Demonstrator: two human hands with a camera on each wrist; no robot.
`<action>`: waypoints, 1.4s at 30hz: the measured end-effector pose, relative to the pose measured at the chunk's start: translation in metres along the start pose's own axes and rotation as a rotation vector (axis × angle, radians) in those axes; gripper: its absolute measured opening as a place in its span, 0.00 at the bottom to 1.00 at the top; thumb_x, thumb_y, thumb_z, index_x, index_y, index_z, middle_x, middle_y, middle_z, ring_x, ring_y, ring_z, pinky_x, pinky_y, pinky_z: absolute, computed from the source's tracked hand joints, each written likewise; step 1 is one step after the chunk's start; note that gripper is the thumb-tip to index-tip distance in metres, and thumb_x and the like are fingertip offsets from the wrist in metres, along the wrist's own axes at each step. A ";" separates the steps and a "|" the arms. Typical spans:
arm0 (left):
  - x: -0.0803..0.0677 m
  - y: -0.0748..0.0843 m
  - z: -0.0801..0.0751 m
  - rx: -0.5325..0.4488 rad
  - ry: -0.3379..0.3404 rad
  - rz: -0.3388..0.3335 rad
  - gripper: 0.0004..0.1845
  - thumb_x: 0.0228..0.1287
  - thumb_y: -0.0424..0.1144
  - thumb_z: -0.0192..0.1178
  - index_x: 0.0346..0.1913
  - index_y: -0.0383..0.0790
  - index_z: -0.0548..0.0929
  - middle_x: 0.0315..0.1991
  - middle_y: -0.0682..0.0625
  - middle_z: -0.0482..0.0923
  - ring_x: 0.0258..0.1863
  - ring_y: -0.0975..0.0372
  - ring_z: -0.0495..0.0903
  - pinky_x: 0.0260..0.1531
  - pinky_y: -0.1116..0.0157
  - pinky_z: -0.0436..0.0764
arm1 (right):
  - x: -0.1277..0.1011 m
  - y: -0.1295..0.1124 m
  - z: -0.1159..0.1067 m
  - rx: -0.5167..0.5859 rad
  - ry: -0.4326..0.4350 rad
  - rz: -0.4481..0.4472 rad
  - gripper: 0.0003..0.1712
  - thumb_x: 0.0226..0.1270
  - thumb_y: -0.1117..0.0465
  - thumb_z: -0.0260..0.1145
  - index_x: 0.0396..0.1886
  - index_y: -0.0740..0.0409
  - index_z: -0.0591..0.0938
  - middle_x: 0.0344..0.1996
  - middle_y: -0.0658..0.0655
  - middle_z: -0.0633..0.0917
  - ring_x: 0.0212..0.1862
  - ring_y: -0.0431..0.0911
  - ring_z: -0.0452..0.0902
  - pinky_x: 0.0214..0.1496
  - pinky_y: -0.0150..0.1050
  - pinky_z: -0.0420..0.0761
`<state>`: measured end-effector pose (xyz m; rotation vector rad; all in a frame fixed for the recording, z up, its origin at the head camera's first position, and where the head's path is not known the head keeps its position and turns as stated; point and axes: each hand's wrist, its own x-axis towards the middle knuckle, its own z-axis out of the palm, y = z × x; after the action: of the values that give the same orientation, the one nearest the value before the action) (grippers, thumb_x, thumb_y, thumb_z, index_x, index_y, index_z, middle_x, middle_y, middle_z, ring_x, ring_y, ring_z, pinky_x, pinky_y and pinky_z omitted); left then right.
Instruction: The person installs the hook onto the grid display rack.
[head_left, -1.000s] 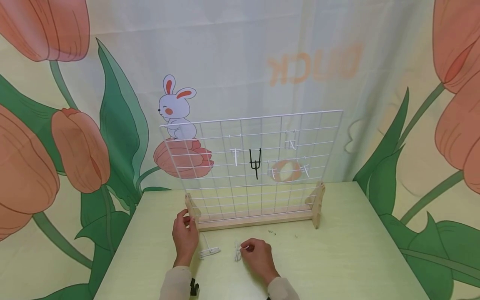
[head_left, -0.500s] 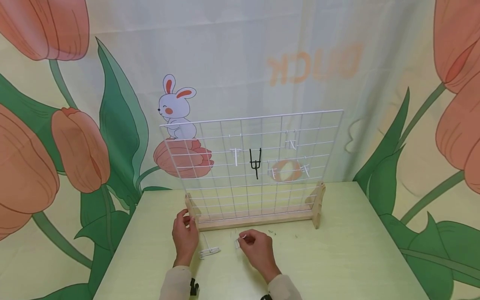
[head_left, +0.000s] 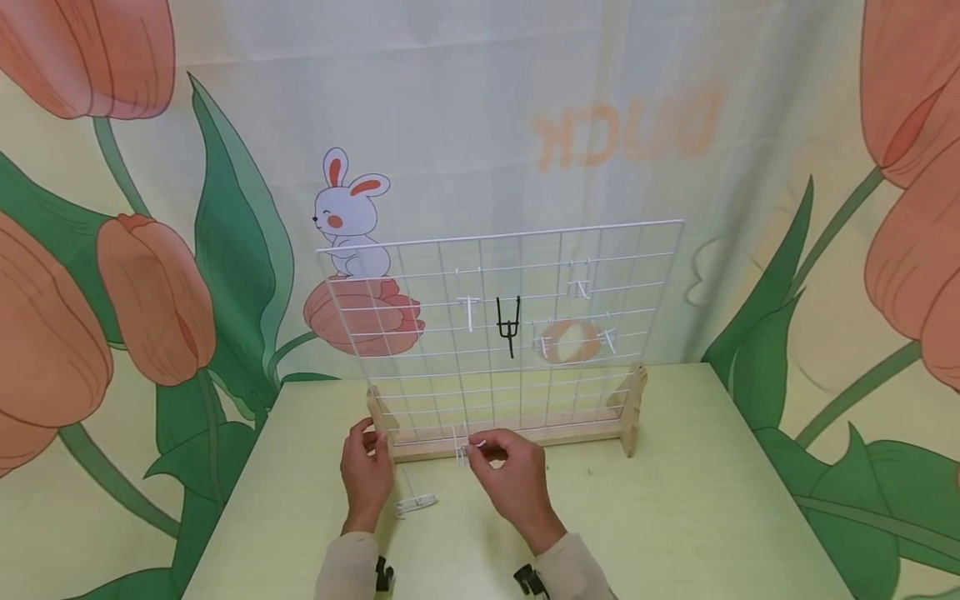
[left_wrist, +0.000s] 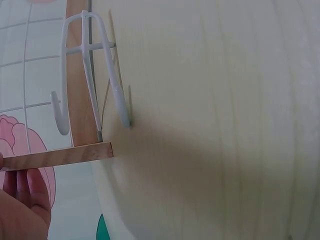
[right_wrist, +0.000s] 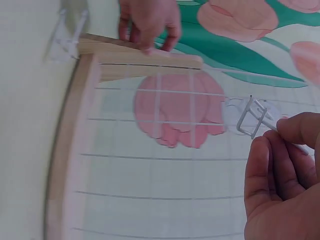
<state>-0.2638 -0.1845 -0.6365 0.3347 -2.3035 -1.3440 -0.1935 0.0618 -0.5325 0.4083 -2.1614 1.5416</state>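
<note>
My left hand (head_left: 367, 475) grips the left end piece of the wooden stand (right_wrist: 150, 53). The stand holds up a white wire grid panel (head_left: 480, 239). Between thumb and fingers, my right hand (head_left: 517, 479) pinches a white wire hook (right_wrist: 254, 117) in front of the grid's lower part. Another white hook (left_wrist: 89, 48) lies on the table just right of my left hand, close to the stand's foot. A black hook (head_left: 509, 327) hangs mid-grid, with several white hooks around it, such as one white grid hook (head_left: 468, 310) to its left.
The pale yellow table (head_left: 697, 517) spreads out around the stand. A printed curtain (head_left: 465, 125) with tulips and a rabbit hangs behind and at both sides. Tiny dark specks (head_left: 589, 472) lie on the table before the stand.
My right hand has lifted the white hook off the table and carried it forward, up to the grid's lower edge. My left hand has stayed on the stand.
</note>
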 end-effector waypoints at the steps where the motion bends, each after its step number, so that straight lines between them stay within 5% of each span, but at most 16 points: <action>1: 0.000 0.000 -0.001 -0.002 0.000 -0.001 0.20 0.81 0.36 0.56 0.71 0.40 0.73 0.55 0.39 0.81 0.54 0.48 0.84 0.54 0.48 0.86 | 0.003 -0.005 -0.001 -0.002 0.004 -0.020 0.04 0.65 0.65 0.78 0.38 0.55 0.92 0.35 0.48 0.93 0.34 0.35 0.88 0.38 0.37 0.90; 12: 0.002 0.001 -0.003 -0.039 -0.008 -0.037 0.19 0.80 0.35 0.58 0.70 0.41 0.74 0.54 0.41 0.81 0.56 0.49 0.83 0.56 0.48 0.87 | 0.032 -0.041 -0.008 -0.048 0.024 -0.222 0.05 0.67 0.64 0.77 0.42 0.57 0.91 0.37 0.50 0.92 0.36 0.39 0.87 0.40 0.37 0.90; 20: 0.006 0.003 -0.006 -0.089 -0.011 -0.051 0.19 0.79 0.37 0.59 0.69 0.43 0.76 0.55 0.42 0.82 0.58 0.49 0.83 0.57 0.47 0.86 | 0.055 -0.057 -0.009 -0.133 0.123 -0.353 0.06 0.67 0.66 0.75 0.42 0.60 0.91 0.37 0.53 0.92 0.35 0.43 0.88 0.41 0.38 0.90; 42: 0.007 0.003 -0.006 -0.083 0.019 0.007 0.19 0.78 0.36 0.62 0.68 0.43 0.79 0.55 0.41 0.85 0.57 0.46 0.86 0.56 0.44 0.86 | 0.091 -0.052 0.012 -0.199 0.230 -0.487 0.06 0.67 0.67 0.74 0.42 0.63 0.91 0.37 0.57 0.91 0.35 0.47 0.89 0.40 0.39 0.91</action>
<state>-0.2667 -0.1908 -0.6294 0.3108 -2.2246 -1.4221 -0.2486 0.0349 -0.4459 0.6036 -1.8395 1.0408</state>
